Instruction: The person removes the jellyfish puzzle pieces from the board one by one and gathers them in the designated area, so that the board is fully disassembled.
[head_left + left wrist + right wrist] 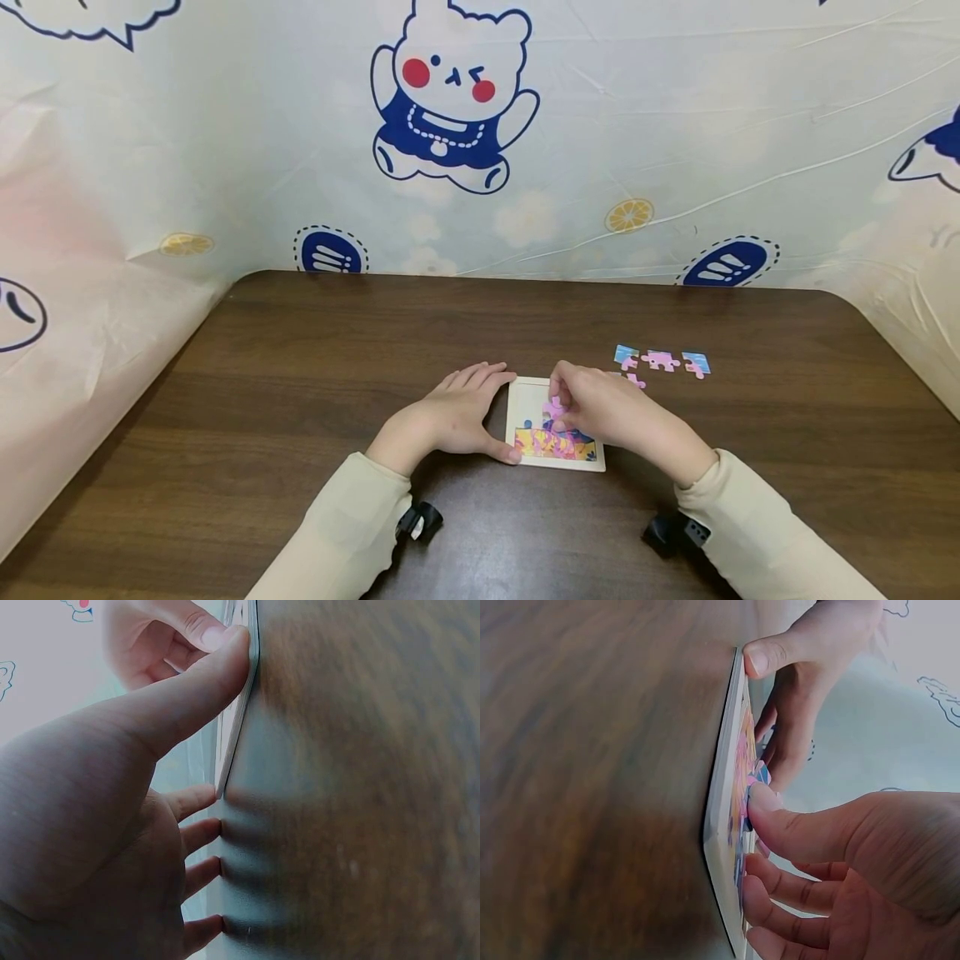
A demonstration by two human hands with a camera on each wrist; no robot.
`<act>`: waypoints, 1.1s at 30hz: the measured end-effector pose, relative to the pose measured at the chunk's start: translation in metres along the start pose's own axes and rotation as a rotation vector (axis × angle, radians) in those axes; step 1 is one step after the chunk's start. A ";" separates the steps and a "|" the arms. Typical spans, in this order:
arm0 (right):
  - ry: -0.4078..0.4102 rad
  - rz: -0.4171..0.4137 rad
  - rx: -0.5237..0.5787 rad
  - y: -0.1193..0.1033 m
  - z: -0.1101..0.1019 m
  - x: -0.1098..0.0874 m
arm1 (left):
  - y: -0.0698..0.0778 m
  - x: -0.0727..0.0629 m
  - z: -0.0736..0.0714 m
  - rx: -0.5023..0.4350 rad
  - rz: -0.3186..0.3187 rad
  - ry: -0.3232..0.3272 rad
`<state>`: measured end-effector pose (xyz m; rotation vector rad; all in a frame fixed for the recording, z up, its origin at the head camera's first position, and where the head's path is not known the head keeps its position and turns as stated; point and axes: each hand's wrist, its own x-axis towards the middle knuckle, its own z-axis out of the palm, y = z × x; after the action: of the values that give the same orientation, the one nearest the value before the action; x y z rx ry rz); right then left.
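A small jigsaw puzzle tray (512,410) with a pale rim lies on the table. Its near rows are filled with a yellow, pink and blue picture; part of its far area is bare. Thumb and fingers of my right hand (600,404) pinch a pink puzzle piece (553,407) low over the tray, and blue shows on the piece in the right wrist view. My left hand (456,417) spreads along the tray's left side. Its thumb (225,664) presses the near left corner, and the index finger touches the far left corner. The other fingertips rest on the table.
Several loose puzzle pieces (661,361) in pink and blue lie on the brown table (337,333) beyond my right hand, one partly behind it. A patterned cloth (675,125) hangs along the table's back and sides.
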<state>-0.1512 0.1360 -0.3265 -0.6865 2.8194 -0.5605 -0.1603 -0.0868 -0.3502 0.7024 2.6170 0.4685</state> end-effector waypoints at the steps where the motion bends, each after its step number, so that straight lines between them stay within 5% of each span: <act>1: 0.000 -0.005 0.000 0.000 0.000 0.000 | 0.000 0.000 0.000 0.001 0.000 0.000; 15: 0.023 -0.075 -0.052 -0.001 -0.002 -0.004 | -0.001 0.000 0.001 0.006 0.007 0.005; 33: -0.012 -0.147 0.090 0.006 -0.007 -0.001 | -0.001 0.000 0.000 0.000 0.006 0.009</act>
<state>-0.1546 0.1432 -0.3220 -0.8811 2.7293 -0.7002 -0.1602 -0.0875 -0.3506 0.7099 2.6239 0.4739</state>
